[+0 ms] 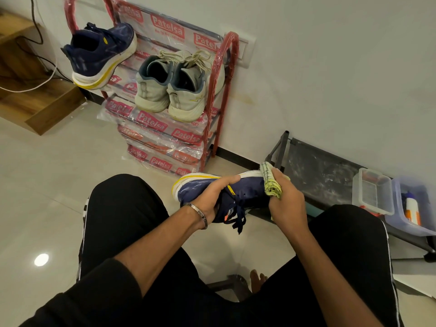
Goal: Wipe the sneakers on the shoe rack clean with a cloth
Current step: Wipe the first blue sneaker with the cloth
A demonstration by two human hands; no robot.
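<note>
Nearby, a red shoe rack holds pale sneakers against the wall.

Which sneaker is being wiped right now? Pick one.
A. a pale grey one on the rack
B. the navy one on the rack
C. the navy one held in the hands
C: the left hand grips the navy sneaker while the right hand presses the yellow-green cloth against its toe end.

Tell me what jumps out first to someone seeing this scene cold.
At centre, the left hand grips a navy sneaker turned on its side, while the right hand presses a rolled yellow-green cloth against its toe. Behind, a red shoe rack wrapped in printed plastic holds the matching navy sneaker and a pale grey pair.
</note>
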